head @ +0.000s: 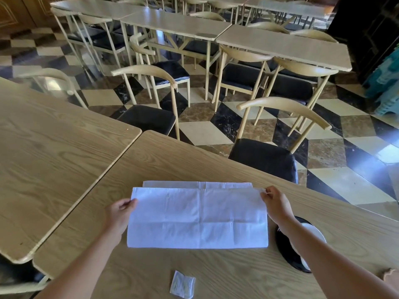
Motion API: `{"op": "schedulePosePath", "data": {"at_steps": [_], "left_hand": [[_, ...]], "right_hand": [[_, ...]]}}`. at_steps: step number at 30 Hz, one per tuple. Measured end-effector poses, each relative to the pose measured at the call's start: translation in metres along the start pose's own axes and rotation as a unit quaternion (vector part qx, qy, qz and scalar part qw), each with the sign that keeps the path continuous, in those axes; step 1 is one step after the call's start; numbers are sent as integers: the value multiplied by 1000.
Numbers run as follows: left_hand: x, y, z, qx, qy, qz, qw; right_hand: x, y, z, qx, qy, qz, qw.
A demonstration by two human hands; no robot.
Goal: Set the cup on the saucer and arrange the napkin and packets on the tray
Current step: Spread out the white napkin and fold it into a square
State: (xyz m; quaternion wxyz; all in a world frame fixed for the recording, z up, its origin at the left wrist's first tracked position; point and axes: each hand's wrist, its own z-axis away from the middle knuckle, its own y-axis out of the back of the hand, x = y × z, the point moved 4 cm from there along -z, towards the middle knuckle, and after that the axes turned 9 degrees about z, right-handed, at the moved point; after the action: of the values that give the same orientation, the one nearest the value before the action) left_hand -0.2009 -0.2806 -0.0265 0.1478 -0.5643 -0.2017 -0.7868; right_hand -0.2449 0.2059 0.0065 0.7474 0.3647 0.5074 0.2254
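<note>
The white napkin (197, 219) lies spread on the wooden desk (151, 160), partly folded, so that its upper layer stops just short of the far edge of the layer below and a narrow strip of that lower layer shows beyond it. The left hand (119, 213) pinches the upper layer's far left corner between thumb and fingers. The right hand (275, 203) pinches the far right corner in the same way.

Nearer the person, a small white packet (182, 284) lies flat on the desk, well apart from the napkin. To the right, under the right forearm, sits a round black tray (282, 244) with a white saucer (316, 231) on it, both partly hidden by the arm.

A second desk (43, 147) butts against the left edge. Beyond stand chairs (151, 98) with black seats on a checkered floor (205, 130).
</note>
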Motion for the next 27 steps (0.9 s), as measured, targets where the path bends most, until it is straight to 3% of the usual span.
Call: {"op": "schedulePosePath", "data": {"at_steps": [8, 21, 27], "left_hand": [[-5, -28, -31, 14, 20, 6, 1000], [-29, -31, -71, 28, 3, -111, 993], [-32, -34, -73, 31, -11, -114, 993]], "right_hand": [[-5, -25, -43, 8, -4, 82, 997], [0, -53, -73, 1, -26, 114, 993], [-1, -57, -75, 18, -25, 117, 993]]}}
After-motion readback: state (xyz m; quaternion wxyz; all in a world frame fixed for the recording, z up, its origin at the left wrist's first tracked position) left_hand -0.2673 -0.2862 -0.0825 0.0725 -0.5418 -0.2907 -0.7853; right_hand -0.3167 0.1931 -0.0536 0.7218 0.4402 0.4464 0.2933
